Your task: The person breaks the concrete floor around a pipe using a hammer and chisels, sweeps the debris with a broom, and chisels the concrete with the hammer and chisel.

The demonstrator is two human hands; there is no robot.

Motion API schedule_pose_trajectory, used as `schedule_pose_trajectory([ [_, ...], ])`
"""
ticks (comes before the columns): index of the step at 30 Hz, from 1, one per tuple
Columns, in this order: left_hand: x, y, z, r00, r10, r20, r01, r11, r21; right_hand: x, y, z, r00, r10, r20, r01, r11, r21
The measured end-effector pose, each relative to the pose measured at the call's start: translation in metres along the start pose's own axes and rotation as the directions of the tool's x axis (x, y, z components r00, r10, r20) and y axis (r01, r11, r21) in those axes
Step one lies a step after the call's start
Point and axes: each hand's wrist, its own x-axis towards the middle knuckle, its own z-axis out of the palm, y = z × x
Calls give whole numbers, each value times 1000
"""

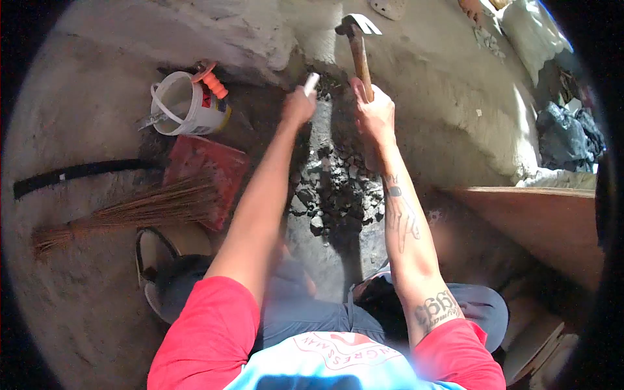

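My right hand (pixel 376 112) is wrapped round the wooden handle of a claw hammer (pixel 359 49), its metal head raised at the top of the view. To the left, my left hand (pixel 300 105) is closed on a short whitish rod-like tool (pixel 311 84), whose lower part is hidden by the fist. The hammer head and this tool are apart. Between my forearms, broken grey rubble (pixel 335 188) lies on the ground, crossed by a strip of sunlight.
At the left are a white bucket (pixel 174 104) with an orange-handled tool (pixel 213 84), a red dustpan-like piece (pixel 224 159), a stick broom (pixel 130 211) and a black strip (pixel 84 174). A wooden board (pixel 533 221) and dark plastic bags (pixel 565 136) lie right.
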Motion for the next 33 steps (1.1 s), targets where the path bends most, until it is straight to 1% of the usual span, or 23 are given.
schedule_pose_trajectory([
  [2,-12,11,11,996,-79,39,81,995,-49,1,2,-2,1000,-10,-9,10,1000,-20],
  [4,-14,38,2,991,1,134,-9,998,60,1,0,-7,1000,19,8,-19,1000,-13],
  [6,-31,65,-10,974,193,119,-207,972,115,-5,-9,-13,995,95,35,-97,993,63],
  [8,-43,84,2,982,175,-78,-168,982,91,-5,-5,-11,997,75,-11,-74,997,22],
  [10,-38,80,33,987,153,-39,-149,984,97,-2,6,-11,998,66,-11,-66,998,5],
  [12,-45,85,52,988,150,-20,-145,975,167,-5,4,-9,996,89,10,-89,995,33],
  [13,-44,88,56,989,147,18,-148,967,209,-3,13,-9,997,74,-28,-74,997,-21],
  [14,-51,97,45,995,75,69,-81,993,82,0,25,-9,996,58,-71,-63,995,-74],
  [15,-49,101,41,992,85,96,-100,983,155,4,38,-9,993,39,-114,-57,986,-157],
  [16,-45,102,43,988,94,125,-121,966,227,7,49,-10,993,40,-115,-58,985,-160],
  [17,-45,101,39,987,94,129,-121,967,224,10,59,-11,985,82,-149,-111,973,-201],
  [18,-43,99,34,995,84,45,-92,973,213,12,69,-13,975,121,-184,-164,957,-238],
  [19,-42,97,25,997,72,-38,-63,978,200,15,84,-16,982,101,-158,-136,963,-232],
  [20,-36,91,12,1000,1,18,-3,993,121,12,72,-17,982,102,-159,-138,963,-233],
  [22,-26,69,2,991,-82,-103,85,996,21,10,51,-23,906,419,-67,-424,900,-104],
  [23,-19,56,-2,989,-128,-70,126,992,-26,12,59,-23,905,423,-47,-423,906,5],
  [24,-11,42,-5,985,-167,-35,165,984,-68,11,55,-23,902,428,-57,-428,904,8],
  [26,10,8,0,967,-197,162,210,975,-69,9,39,-21,877,477,-57,-478,879,-5],
  [27,15,6,-5,957,-256,133,272,955,-118,13,48,-20,891,448,-69,-453,888,-78],
  [28,19,8,-12,943,-315,107,329,930,-166,23,74,-15,930,355,-96,-366,921,-137],
  [31,19,26,-33,964,-255,74,262,958,-114,14,54,-11,913,404,-50,-406,913,-30],
  [32,23,27,-32,971,-232,56,236,967,-94,9,41,-12,886,463,-35,-461,886,53],
  [33,23,27,-26,988,-150,37,153,984,-94,7,32,-13,856,517,-14,-511,850,131],
])
